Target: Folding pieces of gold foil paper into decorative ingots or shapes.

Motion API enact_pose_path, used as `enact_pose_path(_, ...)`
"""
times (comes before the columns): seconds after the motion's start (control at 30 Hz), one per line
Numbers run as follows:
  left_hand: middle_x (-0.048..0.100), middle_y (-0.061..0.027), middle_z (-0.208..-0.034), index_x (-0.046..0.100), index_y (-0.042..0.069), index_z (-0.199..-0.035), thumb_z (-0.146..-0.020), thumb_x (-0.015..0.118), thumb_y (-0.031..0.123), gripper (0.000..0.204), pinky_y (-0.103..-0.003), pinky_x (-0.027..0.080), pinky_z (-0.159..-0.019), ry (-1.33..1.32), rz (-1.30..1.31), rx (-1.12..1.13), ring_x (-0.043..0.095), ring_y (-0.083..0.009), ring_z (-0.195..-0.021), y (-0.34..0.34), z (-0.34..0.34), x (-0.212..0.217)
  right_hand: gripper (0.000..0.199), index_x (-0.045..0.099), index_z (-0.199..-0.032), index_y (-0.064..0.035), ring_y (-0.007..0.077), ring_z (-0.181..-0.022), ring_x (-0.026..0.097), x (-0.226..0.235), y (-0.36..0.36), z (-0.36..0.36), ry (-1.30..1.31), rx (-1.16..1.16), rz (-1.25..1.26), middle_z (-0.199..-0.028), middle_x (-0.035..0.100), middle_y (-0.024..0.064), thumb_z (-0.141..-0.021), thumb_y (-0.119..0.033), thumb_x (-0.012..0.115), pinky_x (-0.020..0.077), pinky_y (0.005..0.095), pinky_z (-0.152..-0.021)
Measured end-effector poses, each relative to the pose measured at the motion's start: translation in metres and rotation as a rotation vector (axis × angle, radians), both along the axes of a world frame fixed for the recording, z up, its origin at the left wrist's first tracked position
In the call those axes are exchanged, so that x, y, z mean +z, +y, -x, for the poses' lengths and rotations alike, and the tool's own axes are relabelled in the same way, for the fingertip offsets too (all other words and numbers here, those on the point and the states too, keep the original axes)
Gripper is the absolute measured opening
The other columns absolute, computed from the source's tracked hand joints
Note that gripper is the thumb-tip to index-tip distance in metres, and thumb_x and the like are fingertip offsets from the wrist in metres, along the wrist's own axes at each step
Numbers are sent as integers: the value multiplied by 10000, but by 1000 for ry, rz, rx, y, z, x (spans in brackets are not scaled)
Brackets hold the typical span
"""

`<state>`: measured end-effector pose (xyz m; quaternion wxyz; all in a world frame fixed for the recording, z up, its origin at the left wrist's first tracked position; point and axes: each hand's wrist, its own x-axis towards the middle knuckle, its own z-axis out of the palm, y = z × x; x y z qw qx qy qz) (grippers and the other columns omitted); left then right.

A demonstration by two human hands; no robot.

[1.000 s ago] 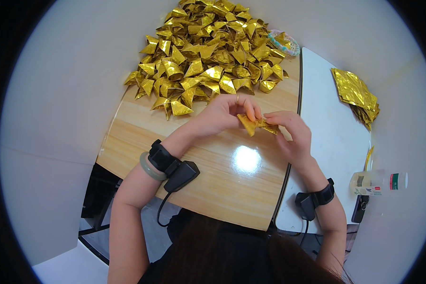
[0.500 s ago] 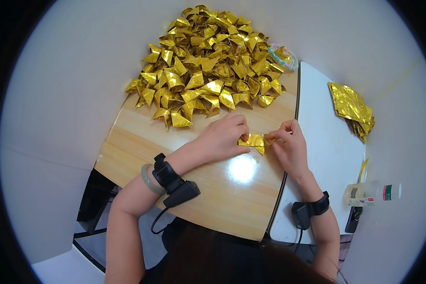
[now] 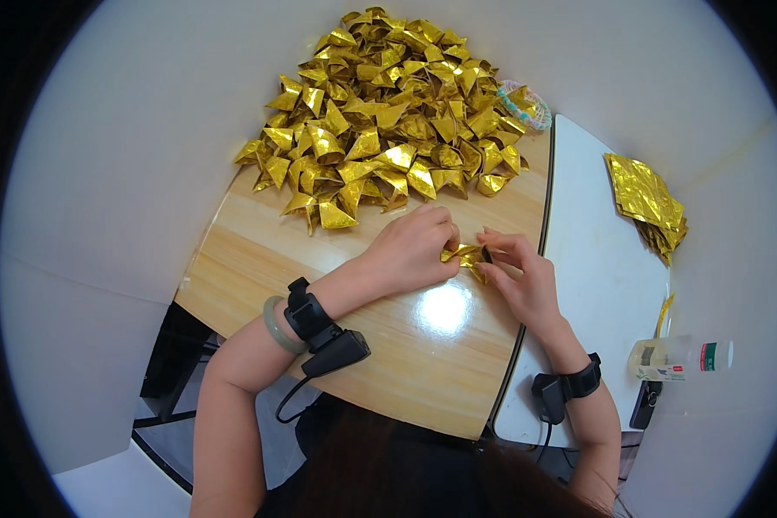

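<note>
Between my two hands is a small folded piece of gold foil paper (image 3: 467, 257), a little above the wooden table or resting on it; I cannot tell which. My left hand (image 3: 416, 249) is closed, its thumb and curled fingers pinching the paper's left end. At the right end, my right hand (image 3: 523, 274) has its thumb below and its index finger above, with the paper's end between them. Beyond both hands lies a large heap of folded gold paper ingots (image 3: 388, 112), pointed at their ends.
A wooden table (image 3: 363, 345) bears the heap. On the white table (image 3: 583, 233) at the right lies a stack of gold foil sheets (image 3: 643, 203). A clear bottle (image 3: 669, 358) and a dark phone-like object (image 3: 646, 404) are at the far right. A pastel beaded ring (image 3: 524, 105) touches the heap.
The right fingers have shifted and spread around the paper's right end, which is now bent up and more folded. My left hand keeps its pinch. The whole view has shifted slightly.
</note>
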<state>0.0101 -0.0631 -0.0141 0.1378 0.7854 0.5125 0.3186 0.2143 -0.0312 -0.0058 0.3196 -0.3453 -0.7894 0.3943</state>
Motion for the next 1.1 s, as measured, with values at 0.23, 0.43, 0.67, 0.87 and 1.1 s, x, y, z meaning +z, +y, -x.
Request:
enact_pose_path(0.23,559,-97,-810,611,46,-732,-712,646,181,141,-388,479,-701,-15,-10,2,560,-275,-836,2,0,-2,161,665,-903,-68,232,-871,583,6,-3,3,-217,55,-384,-918,605,104,-747,-73,703,490,332,-707)
enact_pose_path(0.43,569,-45,-808,604,75,-721,-729,632,161,91,-390,478,-666,15,29,3,566,-252,-811,-1,-3,8,197,640,-906,-66,256,-859,560,3,-3,5,-220,-9,-327,-894,583,104,-749,-158,716,470,348,-704)
enact_pose_path(0.67,575,-31,-818,609,83,-876,-766,667,133,134,-308,469,-674,-149,-187,-30,579,-201,-805,1,-3,7,258,567,-957,2,198,-754,590,-2,4,2,-277,-48,47,-817,613,88,-785,-134,702,472,308,-673)
enact_pose_path(0.87,626,-47,-821,607,-2,-1045,-858,615,137,233,-232,468,-637,-634,485,-91,592,-104,-721,2,1,7,143,591,-974,10,33,-724,560,5,-1,4,119,-44,358,-833,648,37,-861,-70,625,450,195,-625)
enact_pose_path(1.1,624,-21,-793,565,-10,-1105,-891,578,104,243,-199,448,-597,-879,633,-162,569,-56,-701,-3,-4,15,194,585,-1056,12,57,-696,565,14,-2,2,-53,-1,309,-816,636,37,-901,-102,562,453,205,-638)
